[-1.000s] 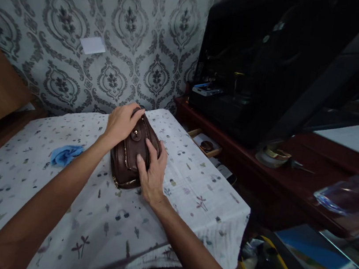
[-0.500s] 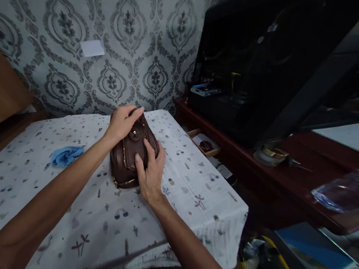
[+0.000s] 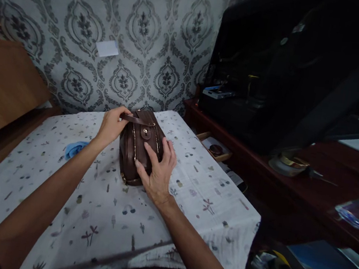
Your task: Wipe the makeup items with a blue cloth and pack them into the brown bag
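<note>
A dark brown handbag (image 3: 142,147) with gold zips and a round clasp lies on the patterned white cloth (image 3: 115,214). My left hand (image 3: 113,126) is closed around the bag's short handle strap at its upper left, pulling it out to the side. My right hand (image 3: 159,169) rests against the bag's lower right, fingers spread, with the thumb and fingertips touching the leather. Left of the bag, partly behind my left forearm, is a crumpled blue cloth (image 3: 75,149).
A large black television (image 3: 258,74) stands on a dark red cabinet (image 3: 292,186) at the right, with an ajar drawer (image 3: 223,156) below it. A gold bangle (image 3: 294,161) lies on the cabinet. At the left is a brown wooden panel (image 3: 5,88); a patterned wall is behind.
My left hand has moved from the bag's top to its left and drawn the handle strap that way. My right fingers have spread more. The view has turned slightly left.
</note>
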Demonstrator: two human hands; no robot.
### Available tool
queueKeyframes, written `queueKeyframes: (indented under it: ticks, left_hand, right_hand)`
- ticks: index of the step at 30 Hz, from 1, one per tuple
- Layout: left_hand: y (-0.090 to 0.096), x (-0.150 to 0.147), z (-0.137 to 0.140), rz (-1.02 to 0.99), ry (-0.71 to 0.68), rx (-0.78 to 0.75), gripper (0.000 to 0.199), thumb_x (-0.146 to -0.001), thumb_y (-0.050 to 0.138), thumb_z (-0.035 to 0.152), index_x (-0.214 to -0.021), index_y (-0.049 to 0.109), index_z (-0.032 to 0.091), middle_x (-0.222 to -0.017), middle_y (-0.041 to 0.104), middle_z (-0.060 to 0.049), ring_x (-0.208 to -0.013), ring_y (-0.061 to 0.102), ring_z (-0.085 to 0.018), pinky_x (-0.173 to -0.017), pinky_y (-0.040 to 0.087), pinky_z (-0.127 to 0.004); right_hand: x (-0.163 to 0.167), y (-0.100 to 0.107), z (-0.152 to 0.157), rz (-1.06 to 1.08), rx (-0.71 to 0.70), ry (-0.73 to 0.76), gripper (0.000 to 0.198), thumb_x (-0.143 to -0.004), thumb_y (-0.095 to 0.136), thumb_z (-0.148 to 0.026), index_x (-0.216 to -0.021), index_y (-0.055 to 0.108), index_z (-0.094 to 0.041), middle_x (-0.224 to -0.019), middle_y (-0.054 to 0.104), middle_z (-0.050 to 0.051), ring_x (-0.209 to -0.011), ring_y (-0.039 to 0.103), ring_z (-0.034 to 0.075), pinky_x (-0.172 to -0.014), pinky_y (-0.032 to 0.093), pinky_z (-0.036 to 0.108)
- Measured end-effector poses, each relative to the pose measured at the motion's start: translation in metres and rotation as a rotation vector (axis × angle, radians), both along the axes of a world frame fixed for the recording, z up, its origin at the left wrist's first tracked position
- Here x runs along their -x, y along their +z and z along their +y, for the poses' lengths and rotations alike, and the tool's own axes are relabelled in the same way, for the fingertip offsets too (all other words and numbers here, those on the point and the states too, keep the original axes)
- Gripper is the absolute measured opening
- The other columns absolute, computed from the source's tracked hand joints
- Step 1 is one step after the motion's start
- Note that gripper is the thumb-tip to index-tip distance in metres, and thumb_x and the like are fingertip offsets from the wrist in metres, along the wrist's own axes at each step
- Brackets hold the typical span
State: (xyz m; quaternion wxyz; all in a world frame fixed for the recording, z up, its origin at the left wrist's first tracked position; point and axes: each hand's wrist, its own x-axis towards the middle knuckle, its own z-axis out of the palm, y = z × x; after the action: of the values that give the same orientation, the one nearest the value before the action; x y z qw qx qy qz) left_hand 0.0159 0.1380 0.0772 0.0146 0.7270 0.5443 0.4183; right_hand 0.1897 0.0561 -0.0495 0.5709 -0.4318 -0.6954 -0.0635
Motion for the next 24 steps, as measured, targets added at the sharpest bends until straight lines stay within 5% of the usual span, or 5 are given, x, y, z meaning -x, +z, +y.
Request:
queueKeyframes:
  ticks: [24]
  left_hand:
    - [0.008, -0.011, -0.026, -0.129, -0.039, 0.072, 0.018, -0.073, 0.056, 0.032, -0.065, 0.061, 0.018, -0.055, 0.049, 0.003, -0.057, 0.041, -0.013, -0.056, 0.026, -0.027]
  right_hand:
    - [0.001, 0.003, 0.000, -0.033, -0.043, -0.015, 0.043, -0.093, 0.054, -0.027, -0.136, 0.052, -0.024, -0.161, 0.023, 0.014, -0.148, 0.026, 0.038, -0.115, 0.036, 0.063]
